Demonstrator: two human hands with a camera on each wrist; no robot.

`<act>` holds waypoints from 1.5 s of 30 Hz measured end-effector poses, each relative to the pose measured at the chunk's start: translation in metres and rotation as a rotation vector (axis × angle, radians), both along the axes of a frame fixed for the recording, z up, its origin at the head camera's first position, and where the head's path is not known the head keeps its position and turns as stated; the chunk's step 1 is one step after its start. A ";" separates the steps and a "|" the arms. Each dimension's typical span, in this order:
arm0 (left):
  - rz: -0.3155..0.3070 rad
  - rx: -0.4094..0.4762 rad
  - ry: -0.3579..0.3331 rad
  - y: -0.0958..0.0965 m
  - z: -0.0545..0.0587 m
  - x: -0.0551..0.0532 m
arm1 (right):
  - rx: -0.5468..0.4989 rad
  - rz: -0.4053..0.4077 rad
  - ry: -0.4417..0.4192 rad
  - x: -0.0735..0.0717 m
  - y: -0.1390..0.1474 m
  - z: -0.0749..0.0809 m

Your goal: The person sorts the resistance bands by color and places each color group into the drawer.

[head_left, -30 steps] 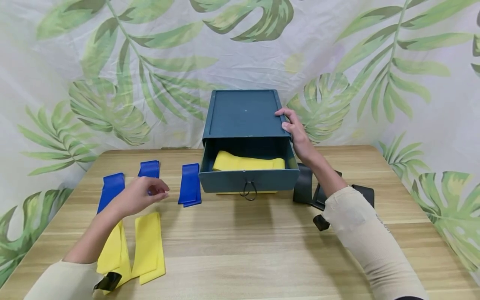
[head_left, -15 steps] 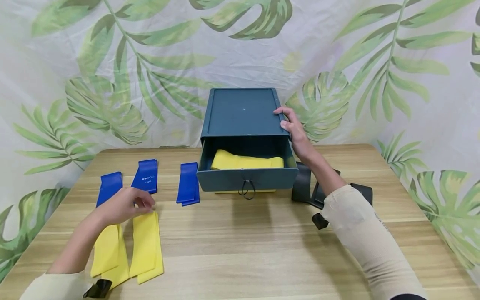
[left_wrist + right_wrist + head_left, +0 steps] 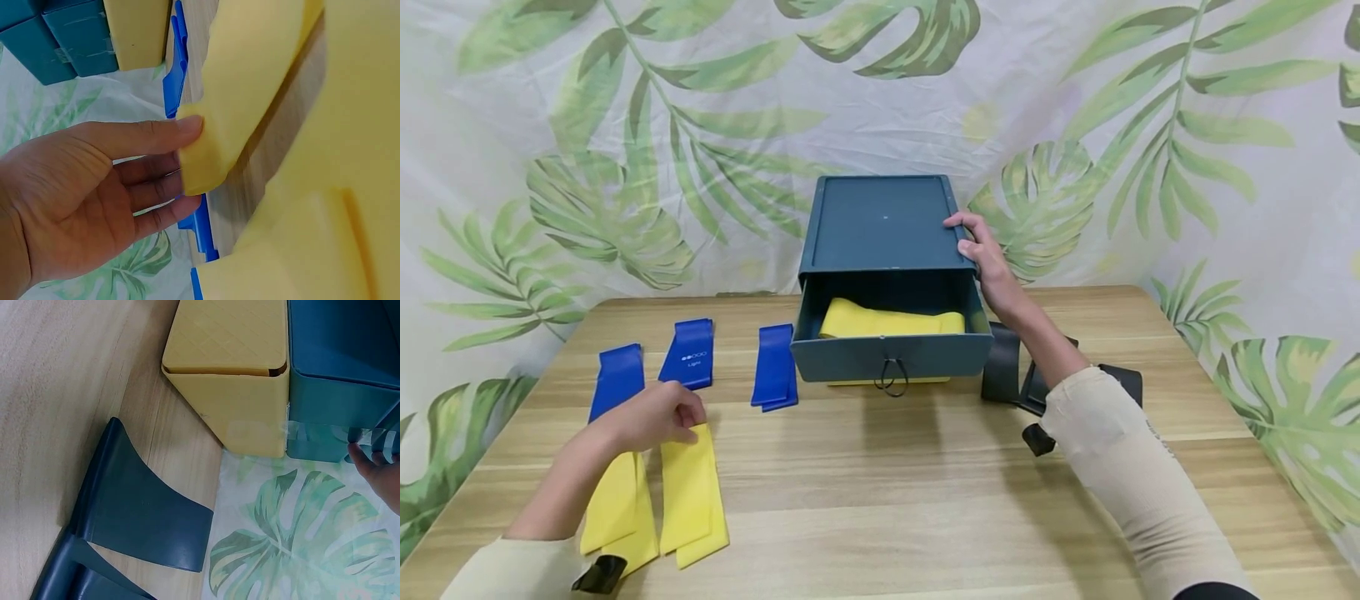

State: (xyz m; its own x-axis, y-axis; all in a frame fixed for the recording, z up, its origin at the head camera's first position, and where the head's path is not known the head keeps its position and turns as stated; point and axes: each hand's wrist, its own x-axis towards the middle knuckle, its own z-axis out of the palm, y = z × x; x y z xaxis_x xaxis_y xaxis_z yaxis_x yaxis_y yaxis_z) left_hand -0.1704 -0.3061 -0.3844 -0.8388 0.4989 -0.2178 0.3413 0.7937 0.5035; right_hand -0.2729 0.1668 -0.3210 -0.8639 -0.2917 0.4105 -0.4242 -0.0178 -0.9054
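In the head view my left hand (image 3: 651,417) is at the far end of a flat yellow resistance band (image 3: 688,496) on the table's left side. The left wrist view shows the thumb on top of that band (image 3: 250,81) and fingers beneath, pinching its end. My right hand (image 3: 992,262) rests on the upper right edge of a dark teal drawer box (image 3: 880,229); some of its fingers are hidden behind the side. The top drawer (image 3: 891,358) is pulled out, with a folded yellow band (image 3: 891,323) inside. Another yellow band (image 3: 613,504) lies left of the pinched one.
Three blue bands (image 3: 773,367) lie behind the yellow ones, left of the box. Black bands (image 3: 1002,367) lie to its right, partly under my right forearm. A yellow unit (image 3: 231,412) sits below the teal one. A leaf-patterned cloth (image 3: 737,167) hangs behind the table.
My left hand has come back from the blue bands toward me and taken hold of the yellow band's far end. The right hand stays on the box.
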 end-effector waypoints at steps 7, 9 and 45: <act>-0.032 0.024 0.037 0.005 0.001 -0.002 | -0.003 0.003 0.002 -0.001 0.000 0.000; -0.042 0.047 0.049 0.007 0.002 -0.002 | -0.003 0.003 0.004 -0.001 0.000 0.000; -0.025 0.271 0.419 0.053 0.074 0.012 | 0.010 0.022 -0.017 0.002 0.001 0.002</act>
